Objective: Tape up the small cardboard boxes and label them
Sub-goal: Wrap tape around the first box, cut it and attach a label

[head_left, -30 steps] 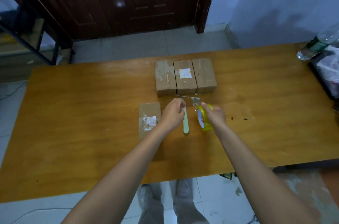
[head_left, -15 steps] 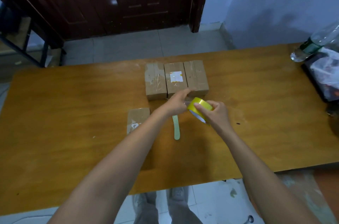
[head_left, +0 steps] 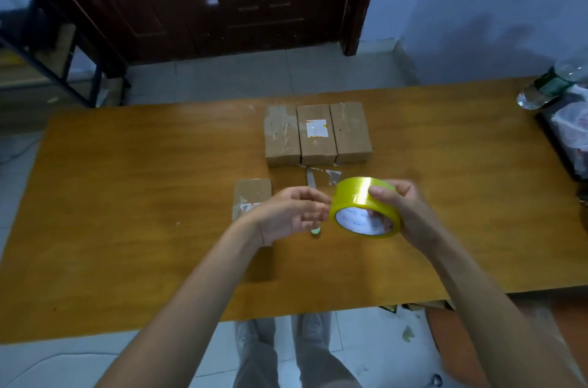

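My right hand (head_left: 405,212) grips a yellow roll of tape (head_left: 359,201), lifted above the wooden table (head_left: 127,196), thumb on its outer face and fingers through the core. My left hand (head_left: 289,212) hovers just left of the roll, fingers loosely curved toward its edge; I cannot tell whether they touch it. Three small cardboard boxes (head_left: 317,134) stand side by side behind the hands, the middle one with a white label. A fourth box (head_left: 251,196) with a label lies to the left, partly hidden by my left hand. A green-handled cutter (head_left: 313,187) lies between the hands, mostly hidden.
A plastic water bottle (head_left: 552,85) and a dark tray with a plastic bag (head_left: 572,130) sit at the table's right end. Bits of clear tape (head_left: 332,174) lie in front of the boxes. A dark door and a metal frame stand behind the table.
My right hand lifted the tape roll off the table and tilted it up. My left hand left the cutter on the table and came up beside the roll.
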Demonstrator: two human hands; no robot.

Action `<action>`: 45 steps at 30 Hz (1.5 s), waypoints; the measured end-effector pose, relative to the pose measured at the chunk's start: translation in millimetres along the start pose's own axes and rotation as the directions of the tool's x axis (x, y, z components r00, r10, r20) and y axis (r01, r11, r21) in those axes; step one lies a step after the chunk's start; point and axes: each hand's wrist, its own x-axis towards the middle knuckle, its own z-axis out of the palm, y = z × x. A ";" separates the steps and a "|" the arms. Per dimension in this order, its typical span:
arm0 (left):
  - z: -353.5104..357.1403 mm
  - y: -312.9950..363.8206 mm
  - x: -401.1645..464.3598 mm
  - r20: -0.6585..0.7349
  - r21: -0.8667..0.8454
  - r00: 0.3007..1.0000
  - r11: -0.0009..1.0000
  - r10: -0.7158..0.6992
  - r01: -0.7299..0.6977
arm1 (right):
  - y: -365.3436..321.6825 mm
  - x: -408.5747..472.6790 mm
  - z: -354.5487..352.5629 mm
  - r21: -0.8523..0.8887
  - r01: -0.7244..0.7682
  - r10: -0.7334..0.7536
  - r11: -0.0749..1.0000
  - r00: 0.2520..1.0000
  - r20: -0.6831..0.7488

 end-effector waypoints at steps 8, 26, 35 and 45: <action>-25.4 -20.9 -44.8 -0.471 0.081 0.877 0.995 0.094 -0.063 | 12.7 1.4 33.6 -0.281 0.027 0.004 0.959 0.994 0.109; -89.6 -32.0 -97.6 -0.704 0.489 0.574 0.871 0.418 -0.034 | 52.3 35.2 76.2 -0.833 0.179 -0.025 0.523 0.981 0.195; -122.4 -35.0 -97.3 -0.749 0.485 0.495 0.873 0.440 -0.041 | 50.1 53.5 85.7 -0.925 0.284 -0.023 0.253 0.958 0.287; -137.8 -47.4 -67.1 -0.770 0.477 0.476 0.879 0.425 -0.013 | 62.8 66.1 90.6 -0.965 0.224 0.009 0.138 0.974 0.227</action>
